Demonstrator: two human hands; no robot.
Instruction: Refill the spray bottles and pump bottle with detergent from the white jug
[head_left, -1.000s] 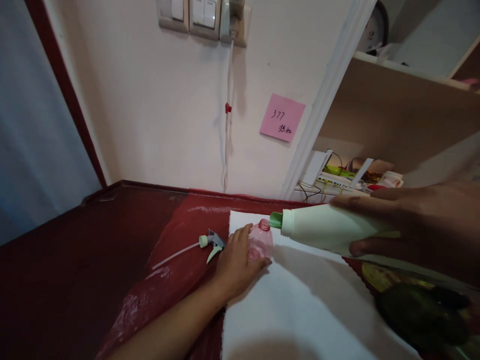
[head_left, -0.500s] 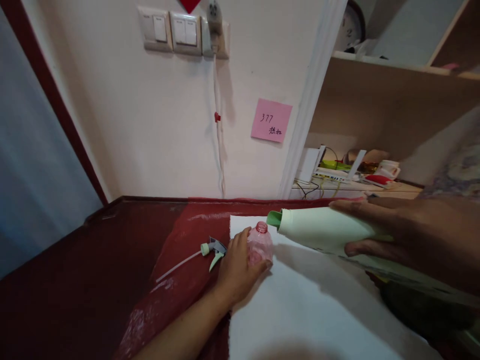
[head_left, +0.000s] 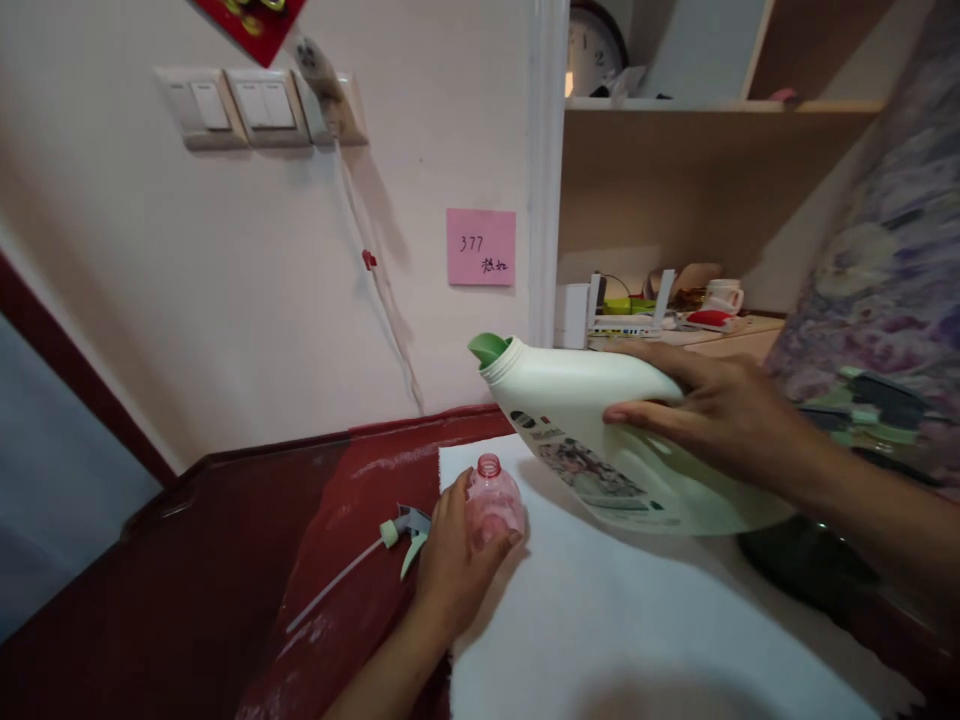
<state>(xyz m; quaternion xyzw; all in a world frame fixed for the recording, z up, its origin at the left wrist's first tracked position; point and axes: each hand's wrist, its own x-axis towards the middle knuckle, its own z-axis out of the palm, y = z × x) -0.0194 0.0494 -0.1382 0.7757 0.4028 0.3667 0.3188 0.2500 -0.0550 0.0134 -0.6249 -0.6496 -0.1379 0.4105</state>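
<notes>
My left hand [head_left: 454, 556] is wrapped round a small clear pink bottle [head_left: 493, 497] that stands upright with its neck uncapped on a white cloth [head_left: 622, 620]. My right hand [head_left: 701, 408] grips a large pale green jug [head_left: 600, 440] from above. The jug is tilted with its green spout up and to the left, above and to the right of the pink bottle's mouth. A spray-trigger head with a long dip tube [head_left: 390, 545] lies on the red plastic sheet just left of my left hand.
A dark red table [head_left: 150, 600] runs along the wall. The wall has light switches [head_left: 232, 105], a plugged-in cord [head_left: 379, 290] and a pink sticky note [head_left: 481, 246]. Shelves [head_left: 675, 310] at the right hold clutter. A dark round object [head_left: 802, 565] sits at right.
My right hand has lifted the jug and tipped its spout upward, away from the pink bottle's mouth. The view has swung right. My left hand stays on the pink bottle.
</notes>
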